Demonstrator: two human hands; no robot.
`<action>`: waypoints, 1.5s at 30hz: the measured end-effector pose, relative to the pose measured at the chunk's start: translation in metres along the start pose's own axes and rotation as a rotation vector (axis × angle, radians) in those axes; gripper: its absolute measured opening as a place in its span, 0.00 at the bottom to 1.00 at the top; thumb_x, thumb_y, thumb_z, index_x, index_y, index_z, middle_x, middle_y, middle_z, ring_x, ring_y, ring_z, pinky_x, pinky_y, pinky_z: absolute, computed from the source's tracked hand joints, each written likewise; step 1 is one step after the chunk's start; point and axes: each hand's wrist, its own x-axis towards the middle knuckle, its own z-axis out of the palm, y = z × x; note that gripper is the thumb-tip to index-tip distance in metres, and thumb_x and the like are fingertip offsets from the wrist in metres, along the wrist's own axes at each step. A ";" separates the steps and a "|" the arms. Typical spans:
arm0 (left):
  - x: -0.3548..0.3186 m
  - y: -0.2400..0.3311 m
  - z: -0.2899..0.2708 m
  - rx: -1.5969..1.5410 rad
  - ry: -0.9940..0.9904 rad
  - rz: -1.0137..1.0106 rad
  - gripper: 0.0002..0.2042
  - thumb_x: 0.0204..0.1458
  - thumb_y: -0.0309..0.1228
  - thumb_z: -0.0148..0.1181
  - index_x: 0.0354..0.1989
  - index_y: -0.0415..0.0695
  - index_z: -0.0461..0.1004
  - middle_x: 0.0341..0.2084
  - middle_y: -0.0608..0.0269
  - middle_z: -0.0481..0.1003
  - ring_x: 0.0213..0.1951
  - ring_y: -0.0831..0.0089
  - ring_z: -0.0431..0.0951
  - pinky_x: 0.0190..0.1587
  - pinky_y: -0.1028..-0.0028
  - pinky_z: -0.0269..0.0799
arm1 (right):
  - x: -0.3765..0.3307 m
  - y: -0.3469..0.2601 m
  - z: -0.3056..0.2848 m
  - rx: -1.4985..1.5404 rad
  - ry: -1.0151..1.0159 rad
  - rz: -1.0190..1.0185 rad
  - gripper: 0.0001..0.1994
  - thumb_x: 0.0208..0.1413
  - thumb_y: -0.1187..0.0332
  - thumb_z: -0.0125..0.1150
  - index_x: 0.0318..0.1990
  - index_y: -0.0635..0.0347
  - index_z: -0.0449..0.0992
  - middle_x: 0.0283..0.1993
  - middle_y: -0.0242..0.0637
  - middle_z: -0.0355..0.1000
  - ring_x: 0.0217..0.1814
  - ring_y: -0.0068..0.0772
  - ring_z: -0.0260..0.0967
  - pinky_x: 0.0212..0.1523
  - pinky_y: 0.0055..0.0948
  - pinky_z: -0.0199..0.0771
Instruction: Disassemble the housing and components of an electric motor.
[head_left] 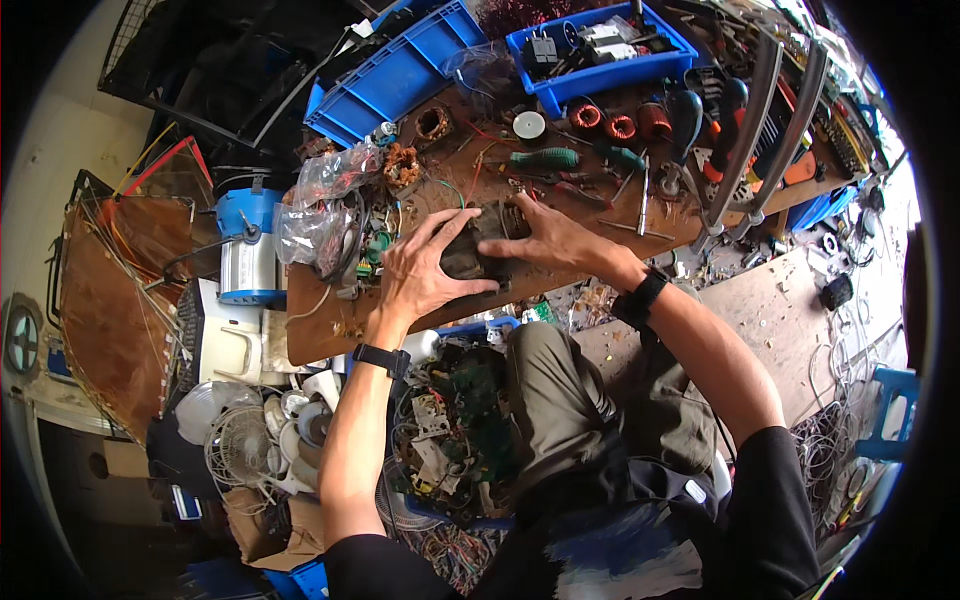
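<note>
On the wooden workbench (350,316) sits a dark, blocky, grimy metal part (468,252), its exact kind unclear. My left hand (420,272) curves around its left side, thumb along the near edge and fingers along the far one. From the right, my right hand (555,240) grips it, with the thumb across its top and the index finger at its far corner. Part of the block is hidden under my fingers. Just beyond it lie red-handled pliers (582,192) and a green-handled screwdriver (545,158).
A blue tray (600,68) of parts stands at the back, beside a tilted blue crate (400,75). Copper coils (620,126) and hand tools lie right of centre. Curved metal bars (745,140) rise at right. A bin of circuit boards (455,430) is by my legs.
</note>
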 end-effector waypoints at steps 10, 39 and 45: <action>0.007 0.002 0.027 0.023 0.265 -0.385 0.25 0.74 0.56 0.46 0.57 0.55 0.84 0.51 0.58 0.86 0.49 0.53 0.87 0.49 0.56 0.81 | 0.014 -0.010 -0.035 0.261 -0.275 0.310 0.57 0.49 0.38 0.83 0.74 0.73 0.63 0.56 0.59 0.81 0.58 0.49 0.81 0.61 0.45 0.77; 0.004 0.001 0.030 -0.040 0.329 -0.376 0.25 0.76 0.48 0.44 0.35 0.48 0.84 0.29 0.53 0.85 0.31 0.51 0.86 0.31 0.54 0.79 | -0.027 -0.035 -0.045 0.347 -0.160 0.330 0.48 0.56 0.58 0.84 0.79 0.62 0.61 0.76 0.46 0.68 0.79 0.40 0.65 0.76 0.43 0.71; 0.002 0.002 0.027 -0.065 0.356 -0.373 0.23 0.75 0.43 0.48 0.33 0.47 0.85 0.27 0.52 0.84 0.30 0.51 0.85 0.37 0.55 0.81 | -0.051 -0.042 -0.053 0.171 -0.124 0.384 0.38 0.60 0.68 0.79 0.75 0.62 0.68 0.74 0.42 0.71 0.75 0.37 0.70 0.74 0.40 0.73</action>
